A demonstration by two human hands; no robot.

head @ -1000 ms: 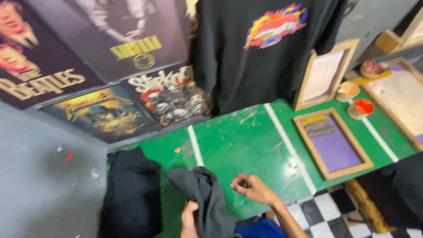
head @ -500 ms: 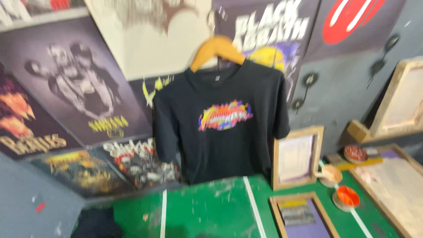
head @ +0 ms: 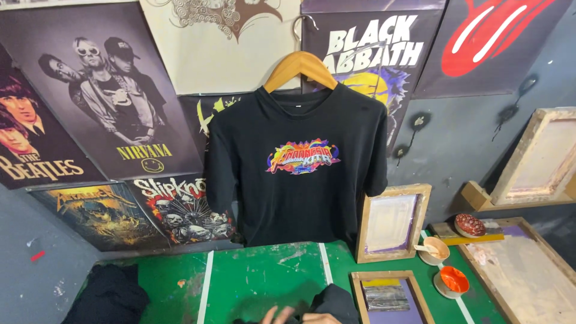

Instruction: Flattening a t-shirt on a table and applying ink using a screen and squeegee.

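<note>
Black cloth (head: 333,300) lies bunched on the green bench (head: 264,282) at 6 o'clock, a hand (head: 294,315) touching it, fingers spread; which hand, and its grip, cannot be told. Since a second ago the view has tipped up: hanging tee (head: 300,162) now fills centre, hands nearly out of frame. Folded black pile (head: 111,294) at 8 o'clock. Framed screens (head: 393,222) and an orange ink cup (head: 453,281) at 4 o'clock.

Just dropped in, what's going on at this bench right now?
A person's hands are at the bottom edge of the view, touching a dark cloth on the green table. Which hand is which can't be told. A black printed T-shirt hangs on a wooden hanger above. Wooden printing frames and an orange paint cup sit to the right.
</note>
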